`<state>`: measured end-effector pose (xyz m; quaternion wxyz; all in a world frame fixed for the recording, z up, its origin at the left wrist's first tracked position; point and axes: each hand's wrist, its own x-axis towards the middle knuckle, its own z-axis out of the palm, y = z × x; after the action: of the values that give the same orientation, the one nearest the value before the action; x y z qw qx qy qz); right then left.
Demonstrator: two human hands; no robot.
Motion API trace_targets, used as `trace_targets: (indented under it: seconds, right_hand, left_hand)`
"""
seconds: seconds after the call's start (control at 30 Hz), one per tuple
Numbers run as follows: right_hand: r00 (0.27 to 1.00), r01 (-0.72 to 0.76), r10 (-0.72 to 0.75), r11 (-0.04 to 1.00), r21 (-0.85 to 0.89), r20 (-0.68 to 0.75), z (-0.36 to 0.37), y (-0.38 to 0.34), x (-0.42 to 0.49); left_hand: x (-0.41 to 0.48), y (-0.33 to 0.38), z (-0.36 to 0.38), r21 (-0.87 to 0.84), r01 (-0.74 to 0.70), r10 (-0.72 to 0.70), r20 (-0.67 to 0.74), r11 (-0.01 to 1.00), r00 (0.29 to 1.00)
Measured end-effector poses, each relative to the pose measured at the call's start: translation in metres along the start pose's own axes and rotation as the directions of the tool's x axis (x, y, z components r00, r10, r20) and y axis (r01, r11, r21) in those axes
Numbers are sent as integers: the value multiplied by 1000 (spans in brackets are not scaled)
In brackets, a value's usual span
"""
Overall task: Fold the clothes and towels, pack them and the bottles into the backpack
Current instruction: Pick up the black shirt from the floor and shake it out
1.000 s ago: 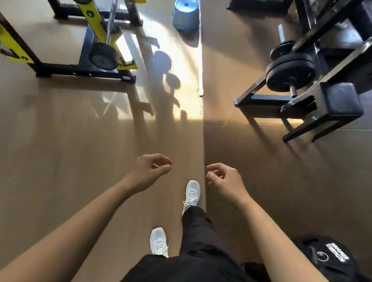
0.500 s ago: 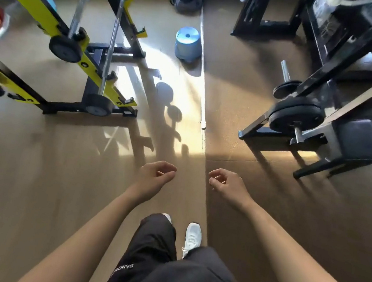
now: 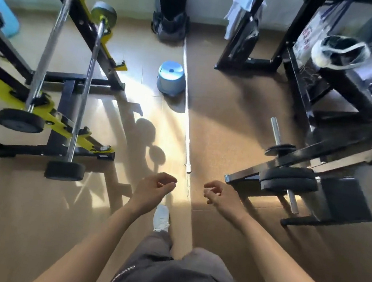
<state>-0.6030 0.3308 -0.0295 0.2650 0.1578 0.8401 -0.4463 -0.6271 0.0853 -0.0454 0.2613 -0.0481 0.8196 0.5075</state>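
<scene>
Your left hand and right hand are loosely curled, holding nothing. Backpack stands open-topped against the far wall, well ahead, past the blue stool. White cloth, likely a towel, hangs unfolded on the black rack beside it. No bottles I can make out. Judging by that, nothing is folded or packed yet, so the whole task is left.

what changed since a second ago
The person has walked forward and the view has lifted: the backpack by the wall and a pale cloth hanging right of it have come fully into view; the blue stool sits lower in frame. Left hand and right hand stay empty, loosely curled, out front.
</scene>
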Motion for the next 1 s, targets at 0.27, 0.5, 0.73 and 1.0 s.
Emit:
trace_targets:
  seconds: [0.27,0.5,0.73,1.0]
  right_hand:
    - [996,-30,39,992,119,-74,-68,-81,122]
    - [996,-32,47,984,178,-79,-133,-121,271]
    - [996,-1,12,992,124,-85,-221,-192,409]
    - [998,-35,41,993,114,-52,-293,-266,543]
  left_hand:
    - [162,95,-65,50,-45,42,52,998,998]
    - [315,167,-92,114,-47,41,52,992,998]
    - [450,249,-121,168,-26,19,46,985,999]
    - [583,307,-161,132,-35,31,34,991,999]
